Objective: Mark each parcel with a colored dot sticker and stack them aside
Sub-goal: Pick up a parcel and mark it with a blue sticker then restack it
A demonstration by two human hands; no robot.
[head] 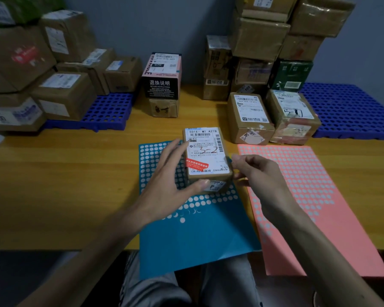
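A small brown parcel (pixel 206 158) with a white label marked "3-2" sits on the blue sticker sheet (pixel 193 235) in the middle of the table. My left hand (pixel 171 173) holds it, fingers along its left side and thumb at its near end. My right hand (pixel 257 173) is at the parcel's right edge and pinches a small blue dot sticker (pixel 229 159) between thumb and fingertips. A pink sticker sheet (pixel 315 196) lies to the right, many of its dots gone.
The yellow table (pixel 64 173) carries stacked cardboard parcels (pixel 60 94) on a blue perforated mat (pixel 106 111) at the left. Two parcels (pixel 273 116) sit in front of a tall stack (pixel 275 41) at the right, beside another blue mat (pixel 353 109). A black and pink box (pixel 161 76) stands at the back centre.
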